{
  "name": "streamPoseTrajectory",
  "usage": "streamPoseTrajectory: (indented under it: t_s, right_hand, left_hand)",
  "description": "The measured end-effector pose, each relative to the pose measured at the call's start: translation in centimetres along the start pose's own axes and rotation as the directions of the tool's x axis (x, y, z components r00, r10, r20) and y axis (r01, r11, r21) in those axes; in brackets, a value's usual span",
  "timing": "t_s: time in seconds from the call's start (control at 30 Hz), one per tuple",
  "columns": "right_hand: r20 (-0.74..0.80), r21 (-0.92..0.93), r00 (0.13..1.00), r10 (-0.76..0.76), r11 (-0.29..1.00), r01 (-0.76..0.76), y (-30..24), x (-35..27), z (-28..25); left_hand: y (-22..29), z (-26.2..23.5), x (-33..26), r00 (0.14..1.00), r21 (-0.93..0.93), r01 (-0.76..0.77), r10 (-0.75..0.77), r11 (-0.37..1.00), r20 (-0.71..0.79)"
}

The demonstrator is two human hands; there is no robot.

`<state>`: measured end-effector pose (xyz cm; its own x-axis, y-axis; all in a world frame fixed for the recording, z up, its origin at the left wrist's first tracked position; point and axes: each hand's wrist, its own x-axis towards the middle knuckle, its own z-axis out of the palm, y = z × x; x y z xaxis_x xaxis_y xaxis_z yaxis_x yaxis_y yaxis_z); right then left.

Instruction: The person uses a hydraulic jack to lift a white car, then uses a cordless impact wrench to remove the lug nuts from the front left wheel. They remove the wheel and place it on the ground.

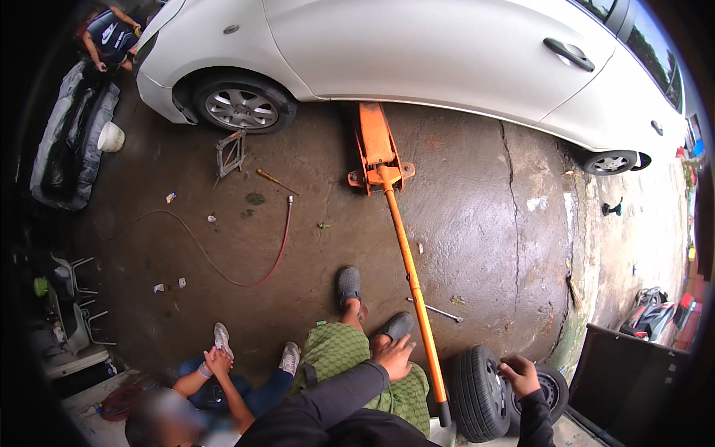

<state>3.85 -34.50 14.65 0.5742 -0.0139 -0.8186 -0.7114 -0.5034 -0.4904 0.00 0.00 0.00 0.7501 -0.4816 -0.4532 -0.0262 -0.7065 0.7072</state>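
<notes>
My left hand (395,357) rests by my knee over green patterned shorts (335,350), its fingers stretched out and holding nothing. At the lower right, my right hand (520,375) is held with its fingers curled together beside an upright tire (477,391). Whether those fingers grip anything is hidden. A second wheel (553,391) with a dark rim stands behind that tire. Between my hands runs the long orange handle (410,276) of a floor jack (376,141), whose front end reaches under the side of a white car (432,52). Neither hand touches the handle.
A scissor jack (231,155) stands near the car's front wheel (242,108). A red hose (272,272) and a lug wrench (439,310) lie on the wet floor. A seated person (216,380) is at my left; another person (112,37) crouches by a bumper (71,141).
</notes>
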Motion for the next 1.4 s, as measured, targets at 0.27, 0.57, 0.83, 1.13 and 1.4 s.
streamPoseTrajectory:
  t_s: [0.27,0.57,0.83,1.13,1.4]
  right_hand:
    - [-0.251,-0.457,0.952,0.173,0.846,-0.274,4.2,15.6,21.5]
    - [-0.435,-0.398,0.854,0.284,0.791,-0.465,14.8,31.1,26.7]
    - [-0.461,-0.429,0.874,0.154,0.823,-0.372,19.5,35.9,29.3]
    - [-0.418,-0.233,0.908,-0.018,0.968,-0.088,30.0,45.8,33.3]
    - [-0.025,-0.317,0.964,0.265,0.912,-0.259,28.0,37.8,30.7]
  left_hand:
    - [-5.2,2.8,-0.3,0.965,-0.316,0.244,-0.261,0.917,-0.011]
    - [-9.3,8.4,-0.8,0.940,-0.390,0.339,-0.297,0.856,0.166]
    - [-9.0,8.2,3.2,0.935,-0.411,0.327,-0.229,0.851,0.270]
    - [-7.6,6.0,5.7,0.901,-0.420,0.417,-0.305,0.806,0.310]
    - [-10.5,11.0,2.2,0.895,-0.479,0.444,-0.392,0.757,0.211]
